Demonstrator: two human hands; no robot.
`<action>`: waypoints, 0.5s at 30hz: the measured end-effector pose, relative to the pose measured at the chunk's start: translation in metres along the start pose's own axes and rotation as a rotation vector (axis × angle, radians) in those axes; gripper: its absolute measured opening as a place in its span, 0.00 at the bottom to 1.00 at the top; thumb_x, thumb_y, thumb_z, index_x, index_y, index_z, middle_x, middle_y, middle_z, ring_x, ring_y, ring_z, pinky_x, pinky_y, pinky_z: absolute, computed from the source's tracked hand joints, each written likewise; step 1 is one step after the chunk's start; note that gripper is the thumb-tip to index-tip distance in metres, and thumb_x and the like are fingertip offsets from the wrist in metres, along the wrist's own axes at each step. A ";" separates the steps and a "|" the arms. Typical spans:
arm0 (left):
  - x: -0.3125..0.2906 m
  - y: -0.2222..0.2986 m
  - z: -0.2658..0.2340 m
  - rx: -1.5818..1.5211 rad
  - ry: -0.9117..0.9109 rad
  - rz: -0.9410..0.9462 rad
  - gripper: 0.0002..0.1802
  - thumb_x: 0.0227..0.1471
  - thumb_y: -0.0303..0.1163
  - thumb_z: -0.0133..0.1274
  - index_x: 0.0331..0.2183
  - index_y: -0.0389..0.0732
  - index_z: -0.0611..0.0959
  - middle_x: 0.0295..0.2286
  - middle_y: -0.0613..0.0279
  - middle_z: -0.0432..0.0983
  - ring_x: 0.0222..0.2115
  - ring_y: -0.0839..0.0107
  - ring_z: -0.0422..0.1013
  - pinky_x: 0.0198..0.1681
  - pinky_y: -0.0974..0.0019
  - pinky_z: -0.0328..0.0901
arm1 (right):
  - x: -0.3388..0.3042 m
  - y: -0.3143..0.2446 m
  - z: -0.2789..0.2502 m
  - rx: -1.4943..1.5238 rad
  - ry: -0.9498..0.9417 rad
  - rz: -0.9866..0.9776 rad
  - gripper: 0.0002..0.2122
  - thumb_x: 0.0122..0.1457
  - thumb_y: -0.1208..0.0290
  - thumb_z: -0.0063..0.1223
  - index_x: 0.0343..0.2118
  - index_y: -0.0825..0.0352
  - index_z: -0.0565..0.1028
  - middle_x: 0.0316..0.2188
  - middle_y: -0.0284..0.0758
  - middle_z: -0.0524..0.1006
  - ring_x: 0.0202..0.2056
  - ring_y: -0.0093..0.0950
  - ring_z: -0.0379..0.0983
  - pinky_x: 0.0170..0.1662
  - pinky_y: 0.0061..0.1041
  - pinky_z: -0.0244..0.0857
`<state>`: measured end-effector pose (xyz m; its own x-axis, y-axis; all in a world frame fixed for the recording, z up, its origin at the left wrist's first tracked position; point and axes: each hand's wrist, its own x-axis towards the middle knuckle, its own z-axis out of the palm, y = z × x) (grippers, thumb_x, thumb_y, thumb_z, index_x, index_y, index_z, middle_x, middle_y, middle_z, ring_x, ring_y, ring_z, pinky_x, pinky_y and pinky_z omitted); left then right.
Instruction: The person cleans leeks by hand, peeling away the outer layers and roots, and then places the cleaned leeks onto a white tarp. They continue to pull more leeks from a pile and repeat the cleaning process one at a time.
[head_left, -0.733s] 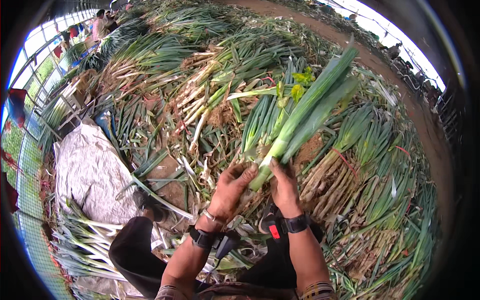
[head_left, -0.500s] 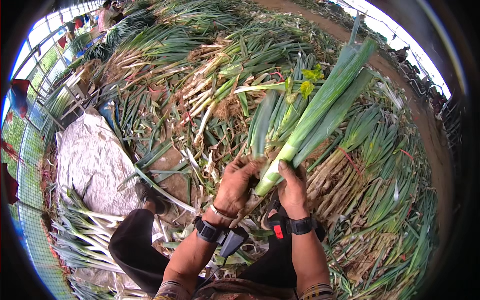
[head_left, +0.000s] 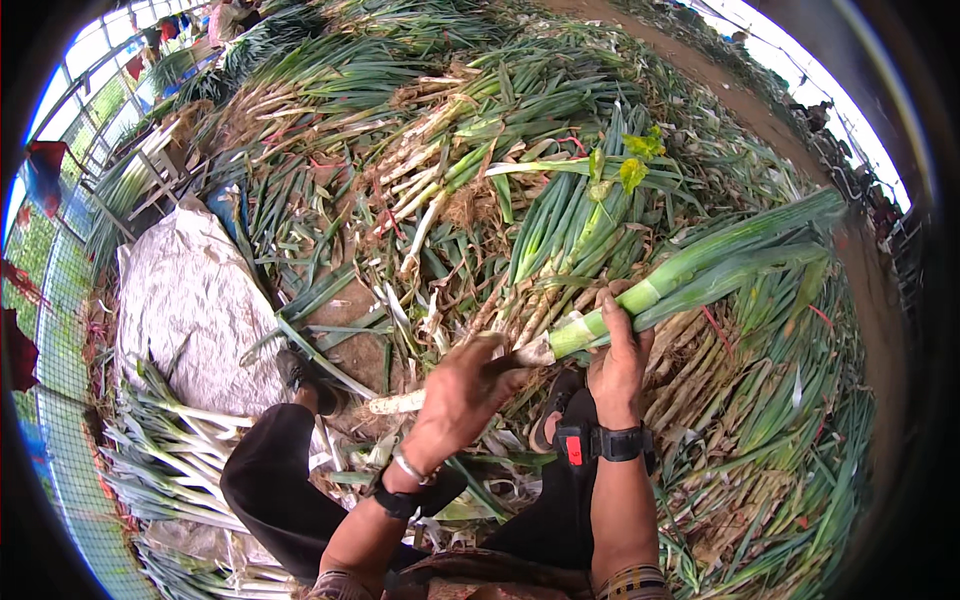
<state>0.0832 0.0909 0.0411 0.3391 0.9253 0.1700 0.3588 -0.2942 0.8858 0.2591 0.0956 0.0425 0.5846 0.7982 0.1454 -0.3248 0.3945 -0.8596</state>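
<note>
A thick leek (head_left: pixel 642 295) lies slantwise across my hands, its broad green leaves reaching to the right and its pale stem pointing lower left. My right hand (head_left: pixel 618 365) is closed around the stem just below the leaves. Wrapped over the dirt-stained lower stem is my left hand (head_left: pixel 462 392), a little blurred. The white root end (head_left: pixel 395 402) pokes out on the left hand's far left side. Beyond my hands, a bunch of leeks (head_left: pixel 575 235) with a yellow-green leafy sprig lies on the ground.
Untrimmed leeks (head_left: pixel 450 140) cover the ground ahead, and tied bundles (head_left: pixel 715 340) lie to the right. At left a whitish sheet (head_left: pixel 195 310) is spread, with cleaned leeks (head_left: pixel 185 455) near it. Mesh fencing (head_left: pixel 75 480) borders the left side; loose leaves litter the ground around my feet.
The leek has swung from steeply upright to a flatter slant toward the right. My left hand has shifted down its stem, and the blurred loose leaf beside that hand is gone from there.
</note>
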 end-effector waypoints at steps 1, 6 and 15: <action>0.004 0.009 0.001 -0.025 -0.088 0.004 0.26 0.44 0.40 0.56 0.41 0.32 0.72 0.32 0.50 0.74 0.32 0.61 0.73 0.34 0.63 0.68 | -0.001 0.000 -0.001 0.000 -0.001 0.001 0.09 0.50 0.74 0.51 0.36 0.66 0.69 0.31 0.27 0.70 0.34 0.19 0.64 0.40 0.21 0.58; 0.016 0.031 -0.001 0.220 -0.119 0.126 0.23 0.42 0.37 0.59 0.40 0.35 0.74 0.31 0.52 0.74 0.31 0.68 0.73 0.34 0.67 0.67 | -0.008 -0.006 -0.003 -0.040 -0.151 0.099 0.10 0.51 0.73 0.48 0.37 0.66 0.67 0.32 0.32 0.70 0.33 0.21 0.64 0.38 0.21 0.59; 0.014 0.020 0.023 -0.199 -0.165 -0.009 0.13 0.44 0.31 0.57 0.31 0.34 0.74 0.21 0.53 0.70 0.21 0.63 0.66 0.26 0.66 0.62 | -0.012 -0.009 0.000 -0.020 -0.153 0.142 0.11 0.51 0.73 0.48 0.38 0.67 0.68 0.31 0.34 0.71 0.32 0.22 0.66 0.36 0.20 0.59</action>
<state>0.1149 0.0921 0.0516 0.4801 0.8712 0.1030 0.1901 -0.2180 0.9573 0.2549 0.0823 0.0480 0.4137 0.9056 0.0931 -0.3800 0.2647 -0.8863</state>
